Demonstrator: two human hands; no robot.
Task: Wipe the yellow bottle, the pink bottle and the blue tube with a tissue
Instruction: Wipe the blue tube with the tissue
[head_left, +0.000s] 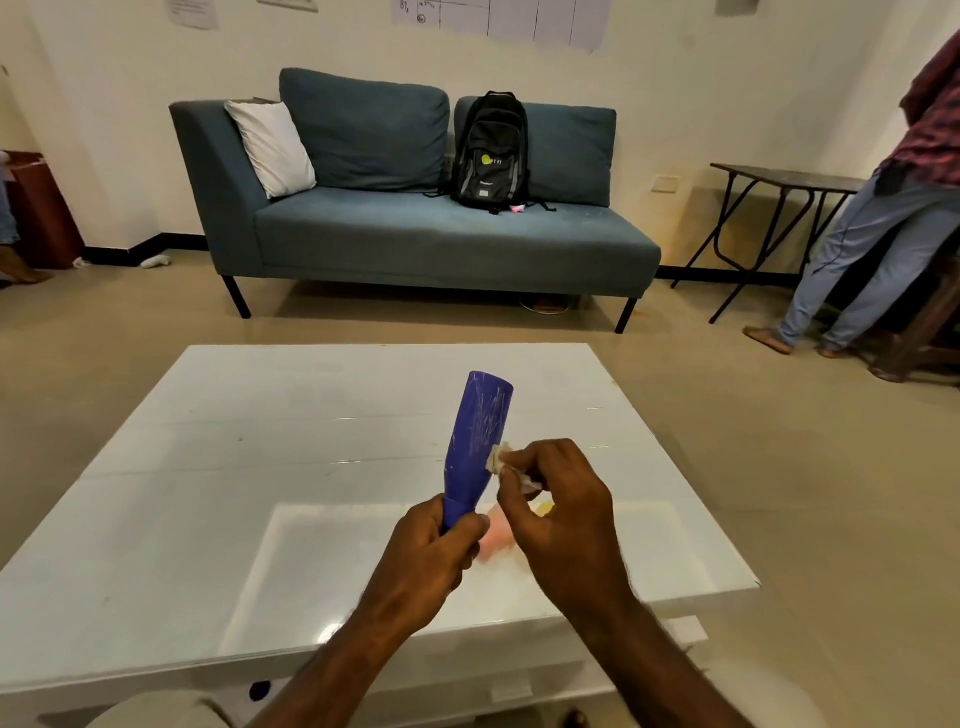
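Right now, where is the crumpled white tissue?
In the head view, the crumpled white tissue is pinched in the right hand, pressed against the right side of the blue plastic tube, above the white table.

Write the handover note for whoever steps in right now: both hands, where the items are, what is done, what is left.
Left hand: closed around the cap end of the blue tube, holding it upright above the white table.
Right hand: pinching a crumpled tissue against the tube's right side.
Other items: pink and yellowish blurs show on the table behind the hands, probably the two bottles, but too hidden to confirm.
Done: wiping of the tube is under way; whether the bottles have been wiped cannot be told.
Left: finish the tube, set it down, then check the pink and yellow bottles.
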